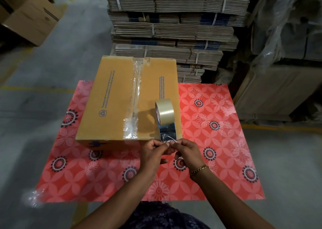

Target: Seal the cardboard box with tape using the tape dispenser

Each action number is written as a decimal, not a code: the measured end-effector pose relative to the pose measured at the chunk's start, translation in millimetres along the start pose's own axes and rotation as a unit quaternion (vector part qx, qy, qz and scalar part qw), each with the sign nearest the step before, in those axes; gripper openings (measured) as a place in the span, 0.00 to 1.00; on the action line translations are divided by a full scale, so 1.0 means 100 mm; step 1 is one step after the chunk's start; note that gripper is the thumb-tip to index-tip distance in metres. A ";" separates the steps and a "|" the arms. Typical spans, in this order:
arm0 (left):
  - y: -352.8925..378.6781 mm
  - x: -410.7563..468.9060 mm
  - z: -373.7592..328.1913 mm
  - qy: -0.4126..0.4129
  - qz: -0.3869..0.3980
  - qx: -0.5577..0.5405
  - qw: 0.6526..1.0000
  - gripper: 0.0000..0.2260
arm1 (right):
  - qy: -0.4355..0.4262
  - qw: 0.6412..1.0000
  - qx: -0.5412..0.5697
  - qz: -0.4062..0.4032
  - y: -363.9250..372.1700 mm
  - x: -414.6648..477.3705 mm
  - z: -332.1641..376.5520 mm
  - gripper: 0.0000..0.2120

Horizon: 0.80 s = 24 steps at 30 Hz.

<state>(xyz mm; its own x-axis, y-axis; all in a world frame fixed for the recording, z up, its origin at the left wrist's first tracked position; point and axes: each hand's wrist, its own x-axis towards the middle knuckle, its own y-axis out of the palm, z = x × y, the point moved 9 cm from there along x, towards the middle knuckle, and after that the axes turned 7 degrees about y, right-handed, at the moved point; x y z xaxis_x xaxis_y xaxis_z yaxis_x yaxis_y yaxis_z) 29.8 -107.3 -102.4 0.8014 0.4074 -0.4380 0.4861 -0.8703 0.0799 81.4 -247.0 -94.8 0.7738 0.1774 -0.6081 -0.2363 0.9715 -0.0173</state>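
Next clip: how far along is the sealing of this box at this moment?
Done: a strip of clear tape already runs along the centre seam of the brown cardboard box, end to end. In hand: the left hand and right hand pinch the loose tape end at the metal dispenser with its clear tape roll, standing on the box's near right edge. Left: whether another strip follows cannot be told.
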 end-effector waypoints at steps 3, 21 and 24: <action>-0.05 -0.02 0.02 -0.012 -0.028 -0.024 0.999 0.15 | 0.000 1.000 0.007 0.008 -0.01 0.00 0.01 0.09; 0.24 -0.01 0.03 0.038 0.078 0.033 0.996 0.15 | -0.073 0.992 -0.082 0.059 0.13 0.11 0.06 0.20; 0.23 0.00 0.01 0.044 0.085 0.031 0.995 0.15 | -0.084 0.985 -0.122 0.089 0.11 0.11 0.11 0.21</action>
<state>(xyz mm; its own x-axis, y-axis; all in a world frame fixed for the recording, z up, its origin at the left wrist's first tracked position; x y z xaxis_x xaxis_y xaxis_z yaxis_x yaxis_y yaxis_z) 40.4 -127.4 -101.8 0.8989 0.2735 -0.3422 0.3208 -0.9429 0.0891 94.0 -232.2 -93.2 0.7883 0.3849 -0.4801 -0.4959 0.8593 -0.1254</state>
